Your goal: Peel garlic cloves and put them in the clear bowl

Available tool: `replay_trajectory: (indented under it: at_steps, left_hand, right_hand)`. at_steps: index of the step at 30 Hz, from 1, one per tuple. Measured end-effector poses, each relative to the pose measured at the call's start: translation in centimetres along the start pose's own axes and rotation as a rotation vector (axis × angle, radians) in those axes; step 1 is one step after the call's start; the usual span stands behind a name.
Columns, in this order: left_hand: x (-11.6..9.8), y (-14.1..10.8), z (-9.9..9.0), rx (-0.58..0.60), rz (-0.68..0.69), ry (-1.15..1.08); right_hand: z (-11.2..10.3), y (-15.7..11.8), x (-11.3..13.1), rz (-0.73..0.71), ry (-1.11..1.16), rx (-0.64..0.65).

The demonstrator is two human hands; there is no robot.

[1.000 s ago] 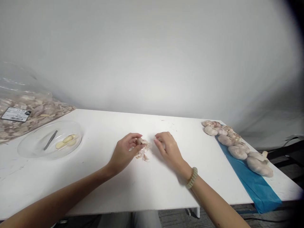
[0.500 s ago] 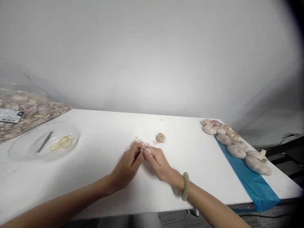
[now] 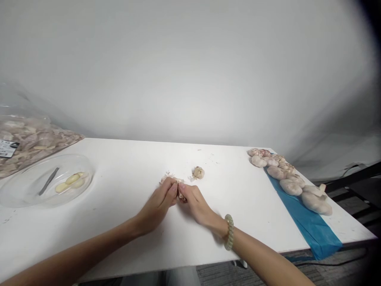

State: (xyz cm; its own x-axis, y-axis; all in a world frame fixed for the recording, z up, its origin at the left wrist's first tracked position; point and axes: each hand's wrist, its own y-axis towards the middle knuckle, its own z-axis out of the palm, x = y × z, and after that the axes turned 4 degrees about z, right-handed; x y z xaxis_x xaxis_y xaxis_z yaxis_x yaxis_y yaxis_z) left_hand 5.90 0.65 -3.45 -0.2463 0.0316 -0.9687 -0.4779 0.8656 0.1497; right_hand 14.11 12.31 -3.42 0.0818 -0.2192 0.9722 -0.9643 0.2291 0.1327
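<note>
Close together over the white table, my left hand [image 3: 157, 206] and my right hand [image 3: 196, 203] are both closed, with fingertips pinched on one garlic clove [image 3: 181, 197]. Brownish, papery skin shows between the thumbs; my fingers hide most of the clove. Just beyond my left fingers lies a small heap of garlic peel [image 3: 167, 177]. A partly stripped garlic bulb [image 3: 199, 172] rests on the table beyond my right hand. Off to the left, a clear plastic bowl [image 3: 20, 203] holds several peeled cloves [image 3: 72, 178] and a thin grey blade-like tool [image 3: 49, 181].
At the right, several whole garlic bulbs [image 3: 291, 187] lie in rows, partly on a blue plastic strip [image 3: 309, 228] that hangs over the front edge. A clear bag of garlic skins [image 3: 38, 139] stands back left. A grey wall rises behind the table [image 3: 125, 159].
My thumbs have shifted on the clove, and its pale side, seen earlier, is now turned out of sight, showing darker skin. The view has swung slightly to the right.
</note>
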Motion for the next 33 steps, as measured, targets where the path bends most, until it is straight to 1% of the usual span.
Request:
replay_trajectory:
  at_steps: [3,5,7,9,14,16,17,18,20,22,24,26,28,30,33]
  left_hand:
    - [-0.5,0.6,-1.2,0.138,-0.037,-0.13]
    - [-0.8,0.9,-2.0,0.203,-0.117,-0.174]
    - [-1.1,1.1,-2.7,0.235,-0.202,-0.189]
    - [-1.3,1.2,-3.1,0.24,-0.243,-0.188]
    - [-1.6,1.4,-3.6,0.236,-0.249,-0.242]
    - [-1.8,1.6,-4.0,0.213,-0.248,-0.264]
    - [-1.9,1.7,-4.2,0.183,-0.238,-0.251]
    - [-2.0,1.8,-4.5,0.142,-0.22,-0.212]
    - [-2.1,2.3,-5.0,0.043,-0.152,-0.068]
    - [-2.1,3.0,-5.4,-0.05,-0.056,0.139]
    - [-1.8,4.1,-5.5,-0.094,0.06,0.345]
    - [-1.4,5.5,-5.3,-0.093,0.163,0.506]
    - [-0.8,7.0,-4.7,-0.057,0.218,0.601]
    - [-0.1,8.4,-4.0,-0.01,0.213,0.657]
    - [0.8,9.9,-2.8,0.037,0.189,0.67]
  right_hand:
    - [-0.3,0.3,0.1,0.089,0.253,0.068]
    - [-0.5,0.6,0.0,0.183,0.43,0.129]
    - [-0.6,0.8,0.0,0.276,0.551,0.183]
    - [-0.8,1.0,-0.1,0.342,0.615,0.221]
    - [-1.5,1.1,-0.3,0.408,0.696,0.291]
    - [-1.9,1.3,-0.4,0.424,0.746,0.308]
    - [-2.0,1.3,-0.5,0.427,0.772,0.3]
    - [-2.1,1.4,-0.6,0.428,0.799,0.28]
    - [-2.2,1.7,-0.7,0.423,0.842,0.217]
    - [-2.2,1.9,-0.9,0.415,0.87,0.132]
    - [-2.1,2.1,-1.0,0.403,0.889,0.042]
    - [-2.2,2.2,-1.0,0.385,0.899,-0.051]
    - [-2.3,2.2,-1.0,0.35,0.899,-0.132]
    - [-2.4,2.2,-1.0,0.301,0.882,-0.21]
    - [-2.6,2.3,-1.1,0.236,0.854,-0.299]
